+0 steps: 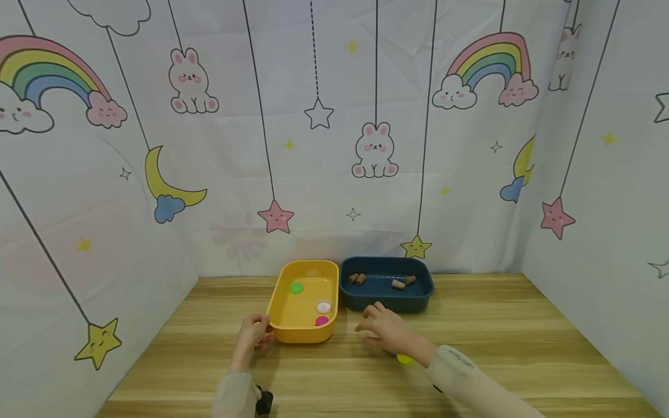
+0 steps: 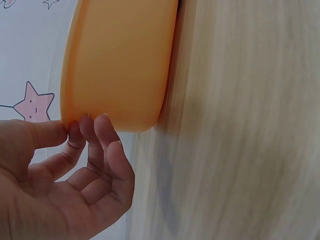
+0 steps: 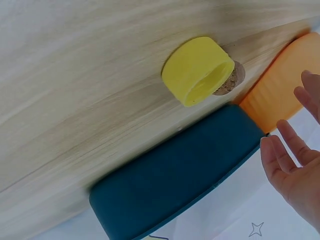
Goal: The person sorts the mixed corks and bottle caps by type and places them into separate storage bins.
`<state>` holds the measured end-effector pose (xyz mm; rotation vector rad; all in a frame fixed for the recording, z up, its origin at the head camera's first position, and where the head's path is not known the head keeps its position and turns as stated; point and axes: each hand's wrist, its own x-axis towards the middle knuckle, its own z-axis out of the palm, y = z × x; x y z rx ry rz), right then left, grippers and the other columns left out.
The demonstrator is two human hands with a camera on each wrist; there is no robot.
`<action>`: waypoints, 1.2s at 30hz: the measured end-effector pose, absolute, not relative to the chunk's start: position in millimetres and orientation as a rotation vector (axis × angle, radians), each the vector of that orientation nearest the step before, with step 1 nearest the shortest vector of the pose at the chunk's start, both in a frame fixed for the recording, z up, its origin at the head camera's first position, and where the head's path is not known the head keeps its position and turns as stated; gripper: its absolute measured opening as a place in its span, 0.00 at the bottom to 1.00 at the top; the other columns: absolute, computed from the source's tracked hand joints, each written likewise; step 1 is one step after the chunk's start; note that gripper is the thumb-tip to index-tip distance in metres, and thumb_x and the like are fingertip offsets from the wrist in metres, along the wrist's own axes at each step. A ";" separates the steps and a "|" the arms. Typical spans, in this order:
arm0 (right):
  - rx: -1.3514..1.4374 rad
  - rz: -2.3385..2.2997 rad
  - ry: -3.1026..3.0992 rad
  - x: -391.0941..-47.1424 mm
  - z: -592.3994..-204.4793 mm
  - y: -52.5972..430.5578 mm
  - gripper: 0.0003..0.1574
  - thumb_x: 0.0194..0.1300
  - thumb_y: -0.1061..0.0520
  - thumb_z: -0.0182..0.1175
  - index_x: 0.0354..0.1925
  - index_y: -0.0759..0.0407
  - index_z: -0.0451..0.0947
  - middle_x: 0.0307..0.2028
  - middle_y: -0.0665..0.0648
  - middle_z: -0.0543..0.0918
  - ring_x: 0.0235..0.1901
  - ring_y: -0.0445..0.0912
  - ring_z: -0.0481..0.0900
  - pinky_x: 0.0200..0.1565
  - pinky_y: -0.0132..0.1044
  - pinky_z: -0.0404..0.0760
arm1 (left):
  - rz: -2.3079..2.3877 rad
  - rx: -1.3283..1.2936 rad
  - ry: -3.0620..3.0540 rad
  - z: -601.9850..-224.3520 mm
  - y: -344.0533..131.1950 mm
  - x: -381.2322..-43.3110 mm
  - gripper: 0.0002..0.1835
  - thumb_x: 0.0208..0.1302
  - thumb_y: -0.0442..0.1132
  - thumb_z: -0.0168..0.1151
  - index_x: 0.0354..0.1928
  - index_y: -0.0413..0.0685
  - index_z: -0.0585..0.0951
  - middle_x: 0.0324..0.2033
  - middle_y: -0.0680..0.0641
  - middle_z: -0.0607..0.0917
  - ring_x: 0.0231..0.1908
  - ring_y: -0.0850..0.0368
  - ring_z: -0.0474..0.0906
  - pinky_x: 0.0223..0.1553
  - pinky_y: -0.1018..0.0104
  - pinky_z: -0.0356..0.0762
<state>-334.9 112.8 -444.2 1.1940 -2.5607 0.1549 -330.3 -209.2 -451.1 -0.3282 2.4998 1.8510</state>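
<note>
My left hand (image 1: 253,332) pinches the rim of a yellow tray (image 1: 300,335) at its near left side, thumb against fingertips in the left wrist view. Inside that tray lie a green bottle cap (image 1: 297,287), a white cap (image 1: 323,307) and a pink cap (image 1: 322,320). Over the table, in front of the dark blue tray (image 1: 387,304), hovers my right hand (image 1: 392,334), its fingers loosely bent and holding nothing. Below it are a yellow bottle cap (image 3: 192,67) and a cork (image 3: 235,80), partly hidden behind the cap; the head view shows only part of the yellow cap.
Several corks (image 1: 398,284) lie in the blue tray, which stands beside the yellow one at the back of the wooden table (image 1: 209,325). White curtains (image 1: 324,174) printed with rabbits, stars and rainbows enclose the table at the back and both sides.
</note>
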 end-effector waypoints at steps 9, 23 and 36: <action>1.213 0.130 -2.548 -331.5 -447.3 123.6 0.10 0.55 0.50 0.61 0.37 0.50 0.81 0.39 0.55 0.75 0.33 0.43 0.64 0.31 0.30 0.67 | 1.852 -0.319 2.507 -450.5 -209.0 -328.6 0.15 0.68 0.39 0.42 0.41 0.31 0.69 0.28 0.44 0.80 0.21 0.62 0.78 0.21 0.68 0.72; 1.231 0.201 -2.635 -330.8 -453.0 140.4 0.10 0.57 0.51 0.60 0.38 0.51 0.81 0.39 0.52 0.74 0.32 0.40 0.61 0.32 0.27 0.64 | 1.859 -0.326 2.499 -450.9 -209.3 -329.1 0.15 0.68 0.40 0.41 0.42 0.31 0.69 0.28 0.45 0.79 0.21 0.62 0.77 0.21 0.68 0.72; 1.271 0.199 -2.578 -330.3 -455.1 152.2 0.12 0.53 0.52 0.63 0.38 0.51 0.81 0.38 0.53 0.75 0.33 0.41 0.63 0.33 0.31 0.66 | 1.837 -0.342 2.505 -451.5 -208.9 -331.1 0.15 0.68 0.40 0.41 0.42 0.32 0.70 0.29 0.44 0.79 0.22 0.61 0.78 0.21 0.67 0.72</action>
